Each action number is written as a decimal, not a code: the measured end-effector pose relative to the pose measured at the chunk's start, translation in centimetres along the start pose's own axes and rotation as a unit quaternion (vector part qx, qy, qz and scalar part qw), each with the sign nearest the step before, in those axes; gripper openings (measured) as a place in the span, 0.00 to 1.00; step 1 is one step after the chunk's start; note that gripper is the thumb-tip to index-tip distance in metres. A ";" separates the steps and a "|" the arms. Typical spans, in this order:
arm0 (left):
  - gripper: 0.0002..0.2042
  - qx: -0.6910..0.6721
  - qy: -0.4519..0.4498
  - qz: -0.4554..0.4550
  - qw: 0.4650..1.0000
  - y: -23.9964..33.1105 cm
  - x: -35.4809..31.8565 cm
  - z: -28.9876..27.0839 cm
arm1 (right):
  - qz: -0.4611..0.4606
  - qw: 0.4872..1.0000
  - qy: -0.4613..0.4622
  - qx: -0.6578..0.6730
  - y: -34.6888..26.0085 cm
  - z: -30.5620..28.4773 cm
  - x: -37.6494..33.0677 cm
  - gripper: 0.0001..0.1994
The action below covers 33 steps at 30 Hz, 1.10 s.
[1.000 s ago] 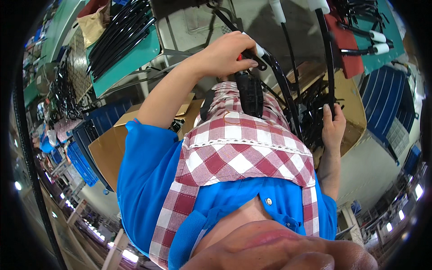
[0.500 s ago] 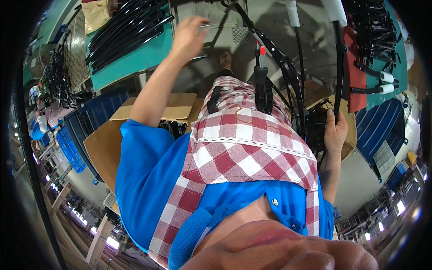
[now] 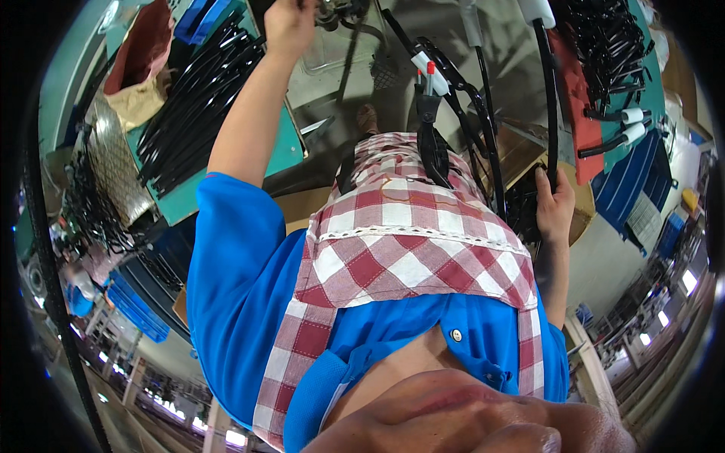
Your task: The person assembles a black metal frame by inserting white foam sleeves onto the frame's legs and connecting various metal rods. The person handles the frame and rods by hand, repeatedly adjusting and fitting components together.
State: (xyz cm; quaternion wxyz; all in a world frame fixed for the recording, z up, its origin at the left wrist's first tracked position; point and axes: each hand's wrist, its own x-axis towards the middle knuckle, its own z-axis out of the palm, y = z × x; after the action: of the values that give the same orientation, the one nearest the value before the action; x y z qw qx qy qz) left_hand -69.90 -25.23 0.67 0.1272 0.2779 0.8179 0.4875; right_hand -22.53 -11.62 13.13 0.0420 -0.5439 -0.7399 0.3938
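My left hand (image 3: 290, 24) is raised at the top edge, by the far end of a pile of black tubes (image 3: 192, 113). Its fingertips are cut off by the picture's edge, so its grip is hidden. Just right of it sits a dark metal fitting (image 3: 332, 13). Lower on the right, my right hand (image 3: 555, 205) is closed around the lower part of a black tube (image 3: 548, 98). A white sleeve (image 3: 537, 10) covers that tube's upper end. Between the hands stands a bent black tubular frame (image 3: 482, 121) with a white wrap on one bar.
A black tool holder (image 3: 428, 113) with red-tipped tools stands at my checkered apron (image 3: 408, 219). Green tables (image 3: 279, 143) flank me, the right one with many short black parts (image 3: 612, 53). A red strip (image 3: 580, 113), cardboard boxes and blue crates (image 3: 638, 177) are close by.
My left hand has moved up and slightly left, to the top edge. My right hand still grips the black tube. The view has shifted a little, and an open red-lined bag shows at upper left.
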 end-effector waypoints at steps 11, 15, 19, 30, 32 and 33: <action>0.11 -0.030 0.015 0.007 0.999 -4.1 1.2 -2.4 | -0.060 0.996 -0.060 -0.026 -2.7 0.8 2.4 0.13; 0.15 0.061 0.015 -0.008 0.998 -2.5 -0.8 -2.4 | -0.068 0.995 -0.066 -0.031 -3.3 1.4 3.6 0.13; 0.12 0.064 -0.115 0.209 0.969 8.0 -5.6 -0.5 | -0.080 0.992 -0.092 -0.010 -4.0 1.6 4.6 0.13; 0.17 0.179 -0.422 0.143 0.877 10.4 -4.2 -2.4 | -0.102 0.983 -0.150 0.028 -5.9 2.1 7.1 0.12; 0.18 0.200 -0.420 0.119 0.877 10.7 -4.6 -2.9 | -0.101 0.982 -0.156 0.035 -5.1 2.3 7.5 0.12; 0.19 0.210 -0.418 0.107 0.877 10.9 -4.8 -3.1 | -0.100 0.982 -0.158 0.039 -4.9 2.4 7.8 0.13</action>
State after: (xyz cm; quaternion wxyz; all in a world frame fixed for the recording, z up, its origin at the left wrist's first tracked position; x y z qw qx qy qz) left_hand -63.90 -26.20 11.35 0.3431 0.5621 0.7368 0.1532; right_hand -30.59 -6.87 11.69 -0.0152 -0.3963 -0.7718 0.4971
